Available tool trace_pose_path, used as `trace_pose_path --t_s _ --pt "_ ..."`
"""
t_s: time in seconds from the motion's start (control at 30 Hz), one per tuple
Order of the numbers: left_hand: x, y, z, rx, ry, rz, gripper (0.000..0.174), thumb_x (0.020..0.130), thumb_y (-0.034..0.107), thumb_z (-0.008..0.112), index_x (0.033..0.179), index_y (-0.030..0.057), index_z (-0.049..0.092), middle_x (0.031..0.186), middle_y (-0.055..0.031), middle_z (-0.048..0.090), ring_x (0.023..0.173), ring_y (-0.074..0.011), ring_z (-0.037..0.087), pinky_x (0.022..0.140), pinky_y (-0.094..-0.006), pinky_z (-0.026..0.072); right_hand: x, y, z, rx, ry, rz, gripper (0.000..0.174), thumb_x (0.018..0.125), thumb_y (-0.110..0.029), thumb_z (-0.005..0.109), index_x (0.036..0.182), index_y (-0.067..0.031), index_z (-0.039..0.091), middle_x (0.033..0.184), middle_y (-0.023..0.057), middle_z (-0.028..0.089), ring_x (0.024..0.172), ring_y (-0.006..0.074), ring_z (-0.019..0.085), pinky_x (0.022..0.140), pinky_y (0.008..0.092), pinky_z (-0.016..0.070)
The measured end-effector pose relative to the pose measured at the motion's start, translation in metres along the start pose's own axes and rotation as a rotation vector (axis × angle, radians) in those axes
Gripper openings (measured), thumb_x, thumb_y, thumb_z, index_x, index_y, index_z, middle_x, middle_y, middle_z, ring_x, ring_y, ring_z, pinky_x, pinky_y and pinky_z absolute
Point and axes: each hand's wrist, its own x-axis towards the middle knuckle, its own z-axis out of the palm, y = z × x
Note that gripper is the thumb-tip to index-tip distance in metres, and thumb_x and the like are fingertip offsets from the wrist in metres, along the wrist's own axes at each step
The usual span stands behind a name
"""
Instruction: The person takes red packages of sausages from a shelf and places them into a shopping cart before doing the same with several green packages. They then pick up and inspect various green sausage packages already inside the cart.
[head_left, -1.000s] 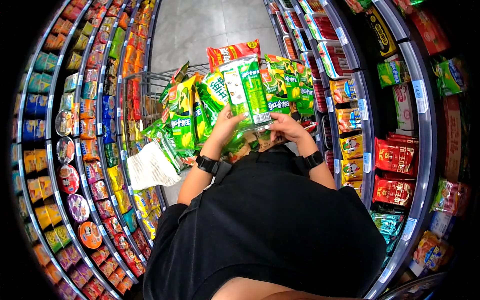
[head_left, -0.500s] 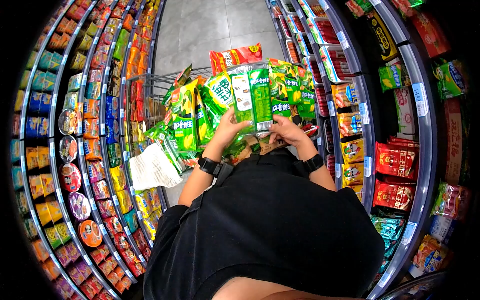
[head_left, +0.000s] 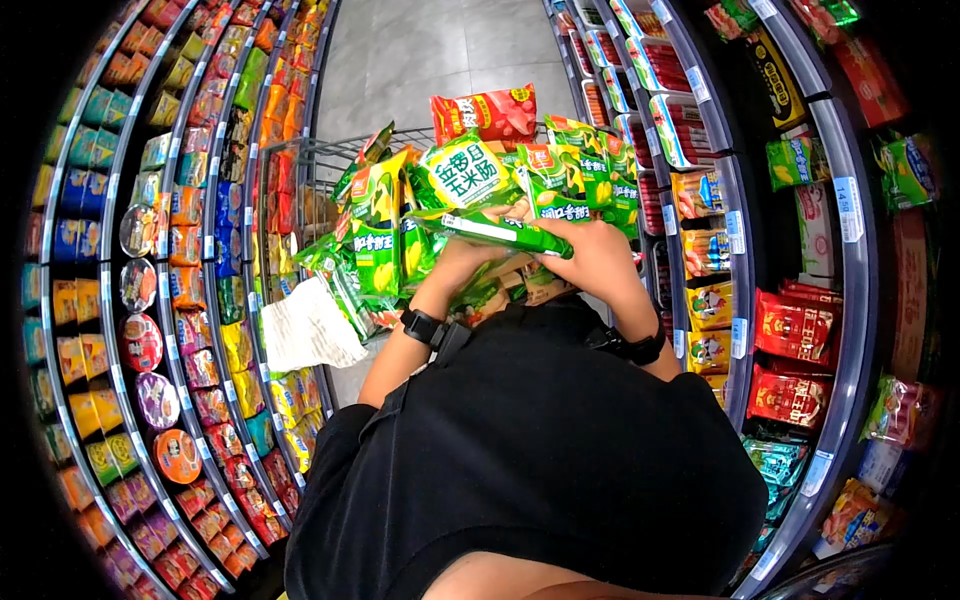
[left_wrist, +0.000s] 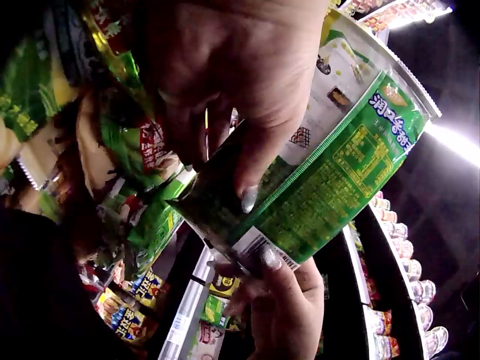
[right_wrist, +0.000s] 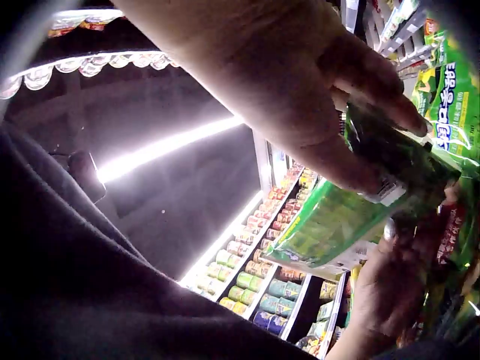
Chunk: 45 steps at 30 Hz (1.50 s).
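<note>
Through the head view, I hold a clear-and-green plastic pouch [head_left: 490, 230] tilted above the near part of a grey wire cart [head_left: 335, 149]. My left hand [head_left: 463, 264] pinches its near edge, thumb on the printed face; my right hand [head_left: 602, 262] grips its right end, thumb and fingers round it. Green-and-yellow plastic packets [head_left: 375, 228] crowd the cart around it, with a red plastic packet [head_left: 485, 113] at the far side and a crumpled white sheet [head_left: 310, 328] at left.

The green packet [head_left: 497, 231], face-up before, has tipped nearly edge-on, uncovering the corn sausage bag [head_left: 472, 174] on its far side. The right hand [head_left: 598, 258] has shifted farther over its right end.
</note>
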Motion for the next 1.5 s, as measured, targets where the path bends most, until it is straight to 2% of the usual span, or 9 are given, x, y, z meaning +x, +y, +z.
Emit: trace_pose_path --t_s 0.03,0.13,0.4,0.9,1.0,1.13,1.33,1.43,1.5 --pt "0.0000 -0.0003 -0.0008 -0.007 -0.005 -0.005 0.058 0.069 -0.007 0.068 0.123 0.0032 0.049 0.111 -0.0035 0.057 0.101 -0.0132 0.053 0.087 -0.0278 0.0446 0.0001 -0.0024 -0.0014 -0.042 -0.011 0.007 0.035 0.070 -0.032 0.069 0.104 -0.0213 0.065 0.070 0.0102 0.063 0.064 0.0287 0.062 0.058 0.0374 0.0496" --pt "-0.0009 0.0008 0.0005 -0.015 -0.007 -0.003 0.058 0.068 -0.007 0.067 0.123 0.0035 0.049 0.111 -0.0034 0.057 0.101 -0.0132 0.053 0.087 -0.0276 0.0444 0.0001 -0.0027 0.0019 -0.122 -0.021 -0.039 0.034 0.070 -0.032 0.067 0.101 -0.0182 0.062 0.065 0.0114 0.061 0.062 0.0289 0.062 0.055 0.0402 0.0489" --pt "-0.0005 0.0042 -0.0002 0.073 -0.027 0.020 0.058 0.068 -0.005 0.067 0.122 0.0034 0.049 0.113 -0.0045 0.057 0.102 -0.0144 0.053 0.088 -0.0289 0.0440 -0.0008 -0.0058 0.0024 -0.162 -0.006 -0.086 0.036 0.069 -0.032 0.068 0.100 -0.0162 0.062 0.067 0.0110 0.061 0.062 0.0279 0.062 0.054 0.0398 0.0486" --pt "0.0013 -0.0014 -0.0026 0.052 -0.031 0.039 0.055 0.067 -0.006 0.067 0.119 0.0041 0.052 0.110 -0.0043 0.058 0.100 -0.0142 0.054 0.087 -0.0283 0.0443 -0.0026 -0.0046 0.0024 -0.155 -0.036 -0.081 0.040 0.069 -0.032 0.069 0.105 -0.0159 0.061 0.068 0.0114 0.061 0.063 0.0286 0.062 0.055 0.0404 0.0488" --pt "0.0023 -0.0025 -0.0031 0.078 -0.031 0.021 0.062 0.063 -0.013 0.060 0.122 -0.0002 0.047 0.112 -0.0085 0.058 0.105 -0.0185 0.055 0.090 -0.0302 0.0445 -0.0018 -0.0029 0.0036 -0.153 -0.044 -0.088 0.041 0.069 -0.033 0.069 0.106 -0.0156 0.060 0.068 0.0116 0.061 0.064 0.0289 0.062 0.056 0.0405 0.0489" --pt "0.0031 -0.0033 -0.0037 0.061 -0.035 0.015 0.061 0.063 -0.014 0.059 0.122 -0.0003 0.047 0.112 -0.0089 0.058 0.105 -0.0190 0.055 0.089 -0.0303 0.0451 -0.0009 -0.0035 0.0022 -0.176 -0.108 -0.049 0.044 0.071 -0.034 0.069 0.111 -0.0175 0.060 0.075 0.0105 0.063 0.067 0.0282 0.061 0.059 0.0396 0.0478" --pt "0.0023 0.0010 -0.0018 0.034 -0.035 -0.006 0.063 0.063 -0.015 0.058 0.123 -0.0010 0.046 0.114 -0.0102 0.057 0.107 -0.0198 0.054 0.091 -0.0305 0.0443 0.0006 -0.0054 0.0002 -0.179 -0.131 -0.037 0.043 0.072 -0.036 0.068 0.110 -0.0174 0.060 0.076 0.0104 0.063 0.068 0.0284 0.062 0.059 0.0394 0.0481" --pt "0.0031 0.0007 -0.0021 0.026 -0.046 -0.008 0.064 0.062 -0.015 0.057 0.123 -0.0014 0.045 0.116 -0.0112 0.057 0.109 -0.0200 0.053 0.091 -0.0309 0.0440 0.0002 -0.0016 0.0029 -0.166 -0.103 -0.079 0.043 0.071 -0.034 0.068 0.108 -0.0149 0.059 0.070 0.0129 0.061 0.067 0.0298 0.062 0.057 0.0409 0.0490" --pt "0.0041 0.0003 -0.0024 0.008 -0.058 -0.008 0.065 0.061 -0.015 0.058 0.124 -0.0015 0.045 0.117 -0.0118 0.056 0.110 -0.0201 0.053 0.092 -0.0311 0.0440 0.0002 -0.0010 0.0036 -0.180 -0.127 -0.061 0.042 0.072 -0.035 0.068 0.109 -0.0167 0.060 0.074 0.0114 0.062 0.068 0.0290 0.062 0.059 0.0402 0.0484"
